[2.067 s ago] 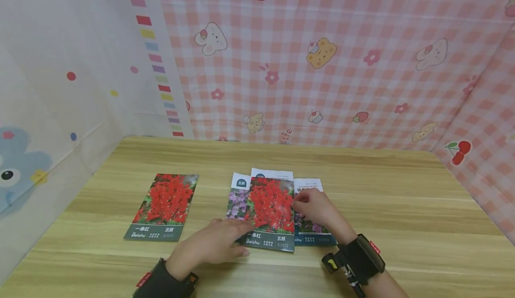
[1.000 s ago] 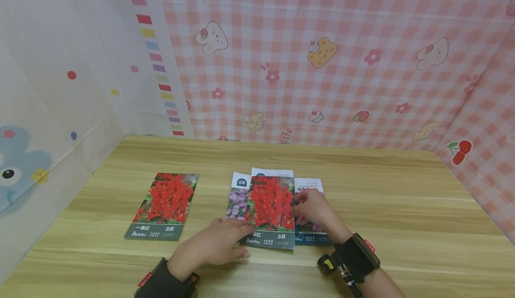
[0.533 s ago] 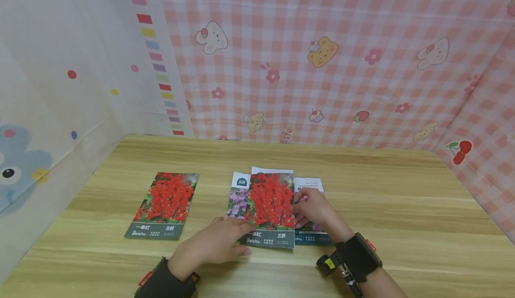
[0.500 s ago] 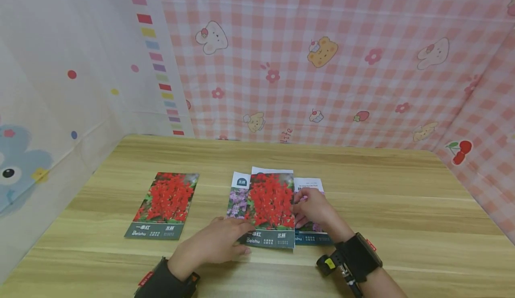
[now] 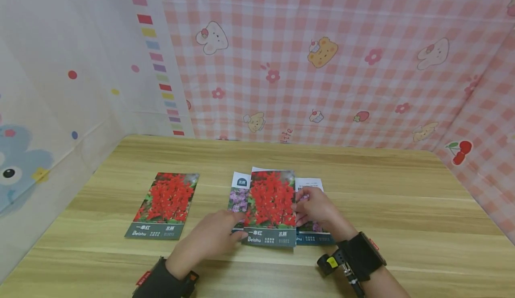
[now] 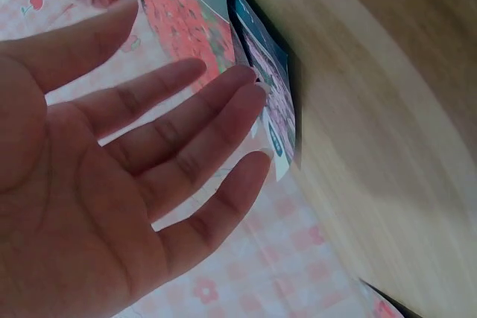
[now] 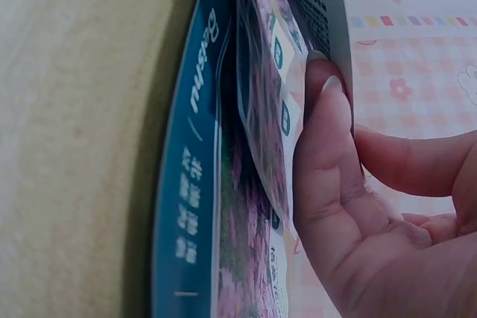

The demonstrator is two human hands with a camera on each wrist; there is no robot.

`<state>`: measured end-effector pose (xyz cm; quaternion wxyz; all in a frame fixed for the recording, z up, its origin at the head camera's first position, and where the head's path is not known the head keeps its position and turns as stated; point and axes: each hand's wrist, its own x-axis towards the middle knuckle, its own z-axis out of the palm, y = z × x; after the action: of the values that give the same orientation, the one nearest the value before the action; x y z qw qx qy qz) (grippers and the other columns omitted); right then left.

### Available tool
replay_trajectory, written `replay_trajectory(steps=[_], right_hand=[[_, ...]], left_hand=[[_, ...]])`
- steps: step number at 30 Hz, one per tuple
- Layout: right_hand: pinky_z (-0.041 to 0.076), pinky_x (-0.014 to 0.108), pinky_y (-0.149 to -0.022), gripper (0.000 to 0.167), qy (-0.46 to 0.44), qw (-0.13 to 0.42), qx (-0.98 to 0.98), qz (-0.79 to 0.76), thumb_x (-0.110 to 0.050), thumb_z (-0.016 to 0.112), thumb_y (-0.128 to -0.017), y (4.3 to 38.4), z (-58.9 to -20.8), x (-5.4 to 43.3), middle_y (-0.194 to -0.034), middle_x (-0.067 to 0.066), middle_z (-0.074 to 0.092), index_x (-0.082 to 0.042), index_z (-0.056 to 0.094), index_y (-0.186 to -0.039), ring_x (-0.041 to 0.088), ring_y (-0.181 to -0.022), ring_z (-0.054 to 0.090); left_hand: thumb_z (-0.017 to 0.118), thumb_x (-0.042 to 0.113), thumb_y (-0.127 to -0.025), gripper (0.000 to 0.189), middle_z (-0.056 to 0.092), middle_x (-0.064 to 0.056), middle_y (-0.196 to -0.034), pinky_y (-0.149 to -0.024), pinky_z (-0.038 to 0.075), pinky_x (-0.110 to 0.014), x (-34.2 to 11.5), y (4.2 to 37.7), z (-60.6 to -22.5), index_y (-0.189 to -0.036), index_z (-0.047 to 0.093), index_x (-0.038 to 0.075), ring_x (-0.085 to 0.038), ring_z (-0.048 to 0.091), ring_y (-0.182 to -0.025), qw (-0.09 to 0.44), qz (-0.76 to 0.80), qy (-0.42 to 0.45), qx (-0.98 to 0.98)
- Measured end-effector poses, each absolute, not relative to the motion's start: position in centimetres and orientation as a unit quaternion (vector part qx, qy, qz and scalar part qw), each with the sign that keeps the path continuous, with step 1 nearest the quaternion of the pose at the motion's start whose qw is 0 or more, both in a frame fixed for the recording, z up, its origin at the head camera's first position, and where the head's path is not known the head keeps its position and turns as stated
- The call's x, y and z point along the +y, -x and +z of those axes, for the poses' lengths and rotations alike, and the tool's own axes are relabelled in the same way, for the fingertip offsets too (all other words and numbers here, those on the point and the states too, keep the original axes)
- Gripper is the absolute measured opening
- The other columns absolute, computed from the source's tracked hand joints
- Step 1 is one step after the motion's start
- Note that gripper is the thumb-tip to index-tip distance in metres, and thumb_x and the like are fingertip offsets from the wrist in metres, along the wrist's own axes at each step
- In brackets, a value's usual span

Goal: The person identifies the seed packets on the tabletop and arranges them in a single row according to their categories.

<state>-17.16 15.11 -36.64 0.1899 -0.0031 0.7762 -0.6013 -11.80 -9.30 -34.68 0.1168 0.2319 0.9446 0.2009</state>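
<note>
**Red flower packet held at the middle of the pile**

Red blooms cover the top seed packet point(image 5: 270, 208), which lies on a small pile near the middle of the wooden surface point(image 5: 402, 208). The right hand point(image 5: 315, 208) pinches this packet's right edge, thumb and fingers curled round it; the right wrist view shows a fingertip point(image 7: 322, 91) tucked under the lifted edge, with the packets below bowing away from it. The left hand point(image 5: 211, 240) lies with straight, relaxed fingers, gripping nothing, its fingertips point(image 6: 246, 83) at the pile's left lower corner, touching or just short of the packets there; I cannot tell which.

Under the red packet a purple flower packet point(image 5: 238, 197) sticks out to the left, and a blue-edged packet point(image 5: 311, 235) with a white top shows to the right, partly hidden by the right hand. A second red flower packet point(image 5: 165, 205) lies flat by itself, well apart to the left of the pile. Both wrists carry dark bands. Behind the surface hangs a pink checked cloth point(image 5: 322, 65) with bears, rabbits and strawberries, and on the left a white cloth point(image 5: 60, 87) with coloured dots
</note>
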Motion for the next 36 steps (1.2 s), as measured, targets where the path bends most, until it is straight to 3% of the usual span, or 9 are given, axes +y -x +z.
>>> replay_trajectory(steps=[7, 10, 15, 31, 36], right_hand=[[0.052, 0.032, -0.052, 0.011, 0.031, 0.192, 0.757, -0.623, 0.012, 0.047, -0.087, 17.1, -36.4, 15.3, -0.065, 0.008, 0.051, 0.005, 0.039, -0.091, 0.015, -0.051, 0.055], [0.052, 0.033, -0.054, 0.013, 0.043, 0.193, 0.750, -0.631, 0.012, 0.048, -0.087, 17.1, -36.3, 15.3, -0.063, 0.007, 0.053, 0.004, 0.038, -0.092, 0.016, -0.053, 0.056], [0.053, 0.034, -0.055, 0.013, 0.065, 0.195, 0.733, -0.648, 0.012, 0.047, -0.087, 17.0, -35.9, 15.1, -0.062, 0.005, 0.054, 0.005, 0.038, -0.093, 0.017, -0.055, 0.058], [0.053, 0.034, -0.059, 0.012, 0.073, 0.166, 0.717, -0.673, 0.008, 0.048, -0.089, 16.8, -35.3, 14.2, -0.066, 0.005, 0.058, 0.006, 0.041, -0.098, 0.015, -0.056, 0.057], [0.052, 0.032, -0.060, 0.016, 0.081, 0.162, 0.725, -0.665, 0.005, 0.049, -0.089, 16.9, -35.2, 13.9, -0.067, 0.004, 0.058, 0.008, 0.043, -0.103, 0.014, -0.058, 0.055]], left_hand=[[0.062, 0.022, -0.087, 0.036, 0.062, -0.016, -0.105, -0.082, 0.046, -0.048, -9.4, 12.0, -34.6, -0.114, 0.059, -0.001, -0.033, 0.057, -0.098, 0.100, 0.219, -0.207, 0.948], [0.061, 0.020, -0.087, 0.035, 0.063, -0.012, -0.093, -0.069, 0.048, -0.042, -9.4, 12.1, -34.5, -0.113, 0.059, -0.004, -0.026, 0.059, -0.081, 0.097, 0.231, -0.194, 0.948], [0.060, 0.017, -0.089, 0.038, 0.053, 0.000, -0.068, -0.053, 0.038, -0.029, -9.5, 12.2, -34.6, -0.116, 0.056, -0.008, -0.014, 0.044, -0.055, 0.091, 0.255, -0.176, 0.946], [0.063, 0.013, -0.085, 0.021, 0.051, 0.003, -0.063, -0.046, 0.039, -0.023, -9.8, 12.3, -33.9, -0.102, 0.059, 0.001, -0.011, 0.045, -0.051, 0.055, 0.327, -0.119, 0.936], [0.062, 0.004, -0.084, 0.021, 0.056, -0.001, -0.066, -0.051, 0.045, -0.026, -10.1, 12.7, -33.7, -0.103, 0.058, -0.002, -0.012, 0.055, -0.056, 0.061, 0.418, -0.084, 0.903]])
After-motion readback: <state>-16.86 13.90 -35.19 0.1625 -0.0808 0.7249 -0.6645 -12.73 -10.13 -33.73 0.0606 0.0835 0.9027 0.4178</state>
